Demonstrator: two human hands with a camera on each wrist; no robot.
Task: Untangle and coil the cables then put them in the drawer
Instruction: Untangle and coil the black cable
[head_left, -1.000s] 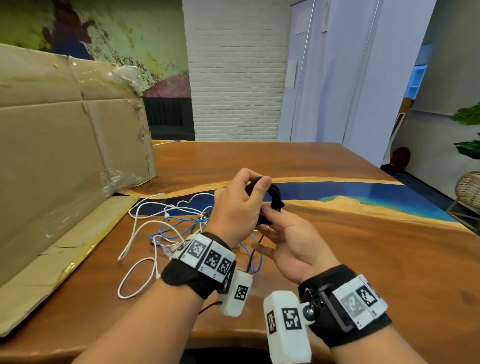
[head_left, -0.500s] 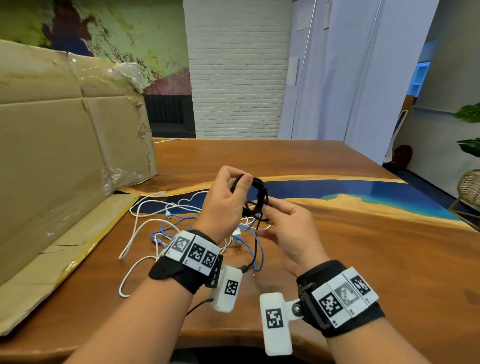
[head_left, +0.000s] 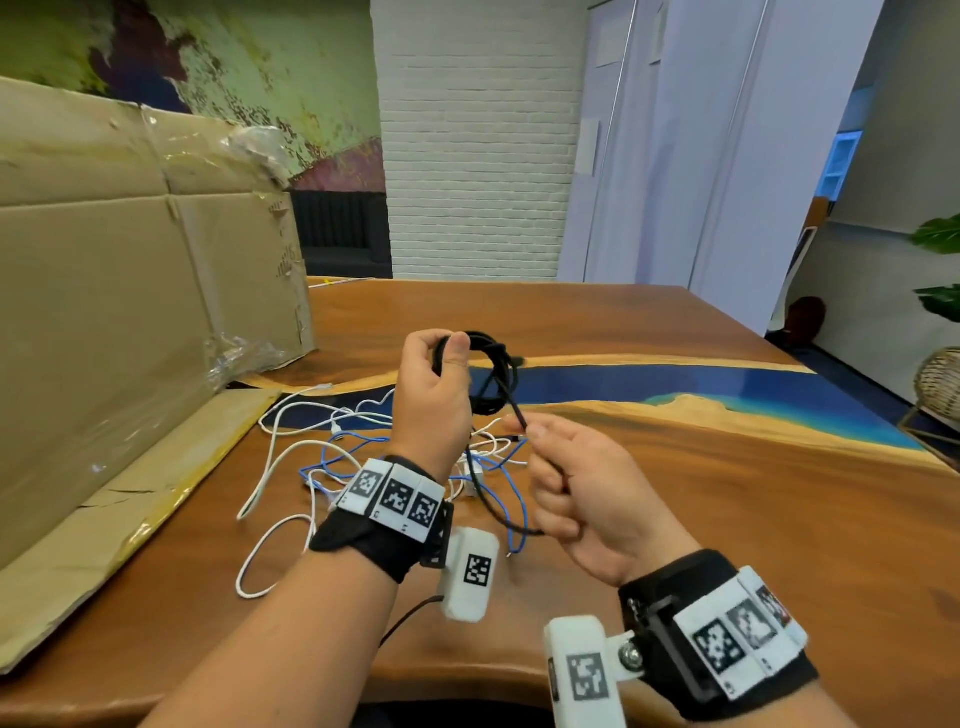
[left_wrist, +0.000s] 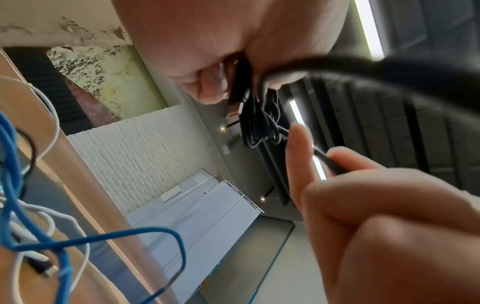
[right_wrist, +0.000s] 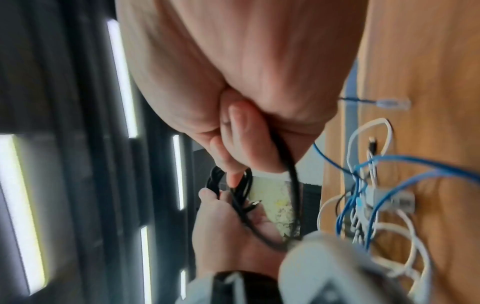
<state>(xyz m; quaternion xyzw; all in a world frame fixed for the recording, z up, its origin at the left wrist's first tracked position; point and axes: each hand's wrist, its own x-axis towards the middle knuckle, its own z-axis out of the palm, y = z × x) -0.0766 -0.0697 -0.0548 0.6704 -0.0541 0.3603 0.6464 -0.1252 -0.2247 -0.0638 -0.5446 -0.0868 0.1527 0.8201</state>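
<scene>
My left hand (head_left: 436, 384) holds a coil of black cable (head_left: 491, 358) up above the table, thumb and fingers pinching its loops (left_wrist: 249, 107). My right hand (head_left: 566, 483) is closed in a fist round the loose tail of the same black cable (right_wrist: 288, 164), lower and to the right of the coil. The tail runs from the coil down through the fist and loops under it. A tangle of white cables (head_left: 280, 457) and a blue cable (head_left: 337, 457) lies on the wooden table (head_left: 727, 519) beneath my left wrist. No drawer is in view.
A large flattened cardboard box (head_left: 130, 291) stands along the table's left side, with its flap lying on the tabletop. A blue resin strip (head_left: 649, 379) crosses the table. A wicker basket (head_left: 940, 384) and a plant stand off the table at the right.
My right hand has drawn back and down from the coil, pulling out a length of black cable. The left hand has lifted the coil slightly and the loops have opened wider.
</scene>
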